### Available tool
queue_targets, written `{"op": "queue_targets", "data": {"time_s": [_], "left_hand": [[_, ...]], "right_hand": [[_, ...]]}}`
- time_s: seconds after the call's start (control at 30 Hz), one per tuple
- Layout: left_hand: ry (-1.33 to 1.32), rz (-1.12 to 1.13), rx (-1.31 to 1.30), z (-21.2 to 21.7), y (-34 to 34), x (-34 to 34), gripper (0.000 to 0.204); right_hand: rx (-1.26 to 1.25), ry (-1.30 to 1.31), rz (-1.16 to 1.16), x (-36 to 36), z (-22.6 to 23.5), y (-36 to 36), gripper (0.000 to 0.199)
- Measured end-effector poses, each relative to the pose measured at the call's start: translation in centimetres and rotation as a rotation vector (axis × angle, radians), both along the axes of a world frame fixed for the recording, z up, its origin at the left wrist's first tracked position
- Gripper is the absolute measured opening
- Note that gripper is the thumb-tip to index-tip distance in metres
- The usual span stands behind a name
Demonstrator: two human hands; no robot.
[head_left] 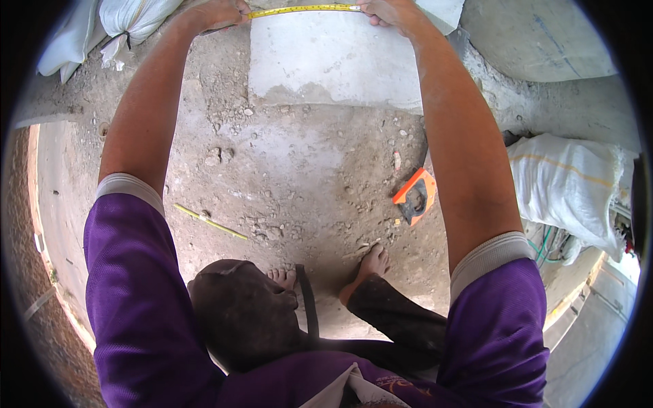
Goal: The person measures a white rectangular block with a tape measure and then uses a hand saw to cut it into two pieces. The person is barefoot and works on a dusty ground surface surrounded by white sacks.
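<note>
A yellow tape measure blade [303, 9] is stretched across the far edge of a pale grey concrete block [326, 58] lying on the dirt floor. My left hand [218, 13] grips the tape at the block's left side, its case hidden in the fist. Over at the block's right corner, my right hand [388, 12] pinches the end of the blade. Both arms reach forward in purple sleeves.
A handsaw with an orange handle [415, 197] lies on the ground by my right arm. A thin yellow stick [207, 221] lies to the left. White sacks sit at the top left [129, 20] and at the right [568, 187]. My bare feet [371, 262] stand below.
</note>
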State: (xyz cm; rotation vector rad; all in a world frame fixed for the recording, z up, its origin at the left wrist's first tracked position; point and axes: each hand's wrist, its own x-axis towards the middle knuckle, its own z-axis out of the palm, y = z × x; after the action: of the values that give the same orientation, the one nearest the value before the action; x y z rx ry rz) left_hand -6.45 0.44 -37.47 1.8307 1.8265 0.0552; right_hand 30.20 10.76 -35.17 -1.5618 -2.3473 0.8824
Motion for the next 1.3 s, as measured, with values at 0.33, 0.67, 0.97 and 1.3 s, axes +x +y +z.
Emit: {"op": "queue_targets", "data": {"time_s": [0.33, 0.67, 0.97, 1.3], "left_hand": [[-0.04, 0.039, 0.019, -0.2, 0.3, 0.9, 0.028], [0.074, 0.052, 0.102, 1.5, -0.9, 3.8, 0.023], [0.019, 0.066, 0.109, 1.3, -0.7, 4.7, 0.022], [-0.253, 0.276, -0.002, 3.2, -13.0, 0.1, 0.043]], "right_hand": [[0.993, -0.498, 0.671, 2.3, -7.8, 6.4, 0.007], [0.733, -0.514, 0.553, 2.4, -8.8, 6.2, 0.02], [0.635, -0.383, 0.368, 3.4, -7.7, 5.7, 0.022], [0.096, 0.315, -0.251, 7.3, 3.1, -17.2, 0.058]]}}
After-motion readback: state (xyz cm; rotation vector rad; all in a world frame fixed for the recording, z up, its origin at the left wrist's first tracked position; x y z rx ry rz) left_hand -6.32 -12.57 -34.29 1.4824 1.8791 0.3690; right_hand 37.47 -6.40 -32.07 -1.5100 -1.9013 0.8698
